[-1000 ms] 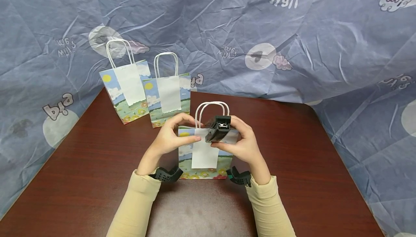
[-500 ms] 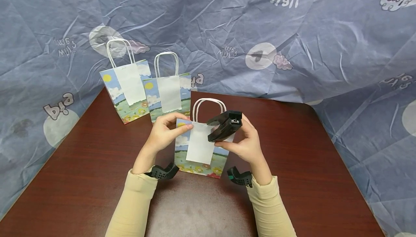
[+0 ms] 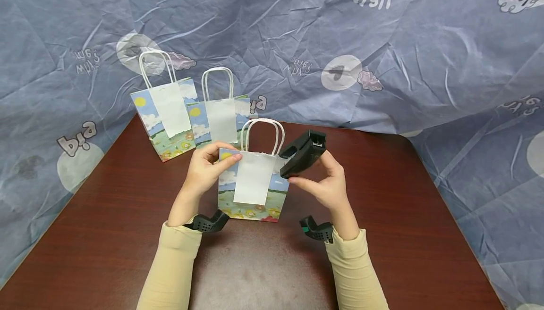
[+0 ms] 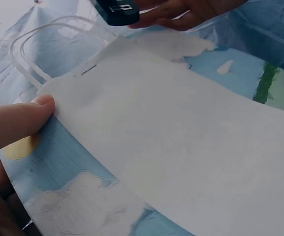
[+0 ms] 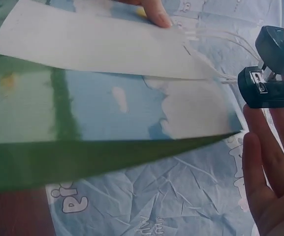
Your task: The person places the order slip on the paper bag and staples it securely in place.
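My left hand pinches the upper left corner of a paper gift bag painted with sky, clouds and flowers. Its thumb lies at the edge of a white paper slip on the bag's front. A staple shows near the slip's top edge, just below the white twisted handles. My right hand holds a black stapler to the right of the bag's top. In the right wrist view, the stapler's jaws stand apart with nothing between them.
Two similar gift bags, a left one and a right one, each with a white slip, stand at the back left of the brown table. A blue patterned cloth hangs behind and around the table.
The stapler has come off the bag's top edge and moved right and up. My left hand has taken the bag's corner and shifted the bag left and up.
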The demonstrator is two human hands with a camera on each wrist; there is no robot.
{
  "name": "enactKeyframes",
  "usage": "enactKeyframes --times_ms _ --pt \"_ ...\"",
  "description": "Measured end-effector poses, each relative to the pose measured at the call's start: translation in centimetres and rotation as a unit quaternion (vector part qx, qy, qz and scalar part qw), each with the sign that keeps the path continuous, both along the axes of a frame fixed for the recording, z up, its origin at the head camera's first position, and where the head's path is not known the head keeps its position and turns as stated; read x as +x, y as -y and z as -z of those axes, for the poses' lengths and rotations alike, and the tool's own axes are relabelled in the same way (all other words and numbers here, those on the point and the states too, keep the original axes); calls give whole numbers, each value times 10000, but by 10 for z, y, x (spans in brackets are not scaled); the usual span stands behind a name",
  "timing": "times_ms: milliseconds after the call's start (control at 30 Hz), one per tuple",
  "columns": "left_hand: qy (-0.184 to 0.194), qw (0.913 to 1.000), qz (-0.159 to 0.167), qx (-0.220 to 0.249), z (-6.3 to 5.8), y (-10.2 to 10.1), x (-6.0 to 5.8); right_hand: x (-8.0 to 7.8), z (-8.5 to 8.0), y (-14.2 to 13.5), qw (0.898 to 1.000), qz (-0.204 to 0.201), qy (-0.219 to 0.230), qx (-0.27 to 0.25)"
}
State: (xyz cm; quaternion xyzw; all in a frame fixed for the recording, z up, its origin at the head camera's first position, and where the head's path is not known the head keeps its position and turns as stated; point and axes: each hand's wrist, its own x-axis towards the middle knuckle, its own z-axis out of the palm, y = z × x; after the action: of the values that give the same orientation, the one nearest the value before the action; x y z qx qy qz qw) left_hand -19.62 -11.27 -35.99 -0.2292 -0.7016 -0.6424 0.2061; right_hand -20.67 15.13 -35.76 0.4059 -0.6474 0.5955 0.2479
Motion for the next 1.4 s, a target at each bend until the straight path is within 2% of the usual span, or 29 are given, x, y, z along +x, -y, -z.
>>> enactKeyframes --times_ms 267,467,600,767,900,1000,1100,1233,1400 --pt "183 9985 -394 346 18 16 -14 -5 3 -5 9999 -5 113 -125" --pt "182 9953 -706 634 23 23 -17 -11 6 -10 9995 -17 324 -36" --pt "41 9924 -839 899 24 24 -20 -6 -1 -9 9981 186 586 80" --pt "-216 9884 -835 1251 26 19 -24 -16 12 -17 9939 507 946 259" --pt "-256 9871 -820 1352 29 15 -26 -27 27 -25 9893 408 1366 297" --pt "-196 9868 -821 1385 31 12 -27 -32 33 -30 9810 258 1893 343" --pt "-157 9874 -864 1316 33 9 -28 -37 39 -33 9683 193 2443 486" --pt "-158 9878 -928 1240 33 5 -29 -42 47 -38 9508 278 2976 814" --pt "19 9882 -1108 1062 21 -2 -19 -48 56 -44 9289 483 3476 1183"
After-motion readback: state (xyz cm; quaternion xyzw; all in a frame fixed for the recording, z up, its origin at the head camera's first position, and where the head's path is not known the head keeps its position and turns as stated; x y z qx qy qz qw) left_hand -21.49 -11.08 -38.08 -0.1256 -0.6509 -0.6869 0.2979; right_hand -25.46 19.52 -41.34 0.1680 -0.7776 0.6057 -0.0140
